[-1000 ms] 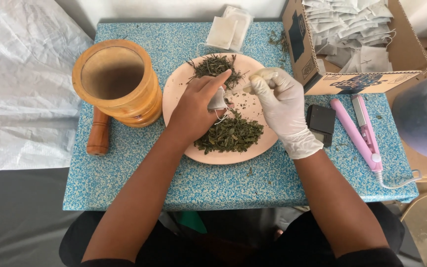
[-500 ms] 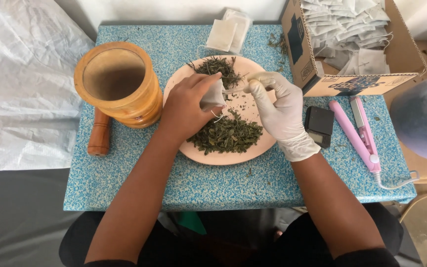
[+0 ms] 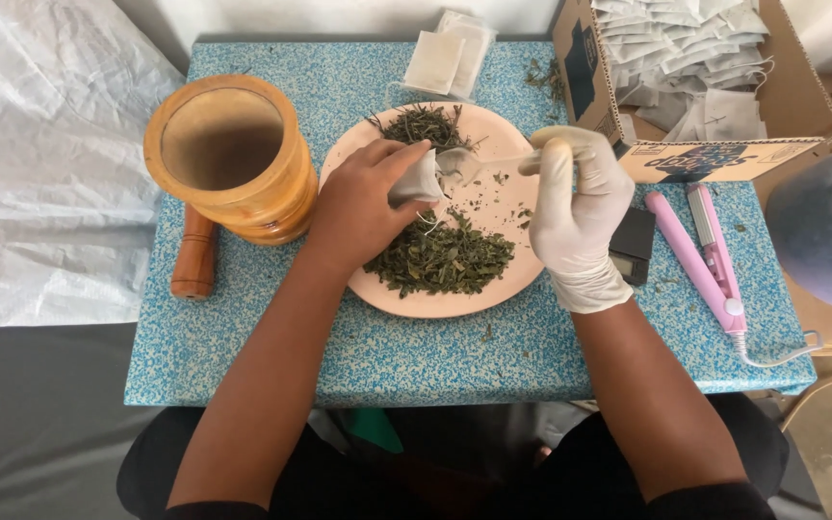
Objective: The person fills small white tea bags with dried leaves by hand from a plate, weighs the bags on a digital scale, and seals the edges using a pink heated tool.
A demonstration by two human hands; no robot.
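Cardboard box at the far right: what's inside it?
The cardboard box holds a heap of small white filter bags with strings, filling the visible opening. Whatever lies beneath the top layer is covered, and its right part runs out of view.

Tea bag and spoon over the herb plate, frame centre

I see a small white tea bag (image 3: pixel 416 180) pinched upright, mouth facing right, just above centre. A pale spoon (image 3: pixel 462 166) lies level with its bowl touching the bag's opening. Below them, dried green herbs (image 3: pixel 443 255) sit heaped on the lower half of a round pink plate (image 3: pixel 455 299), with a smaller pile at its top edge.
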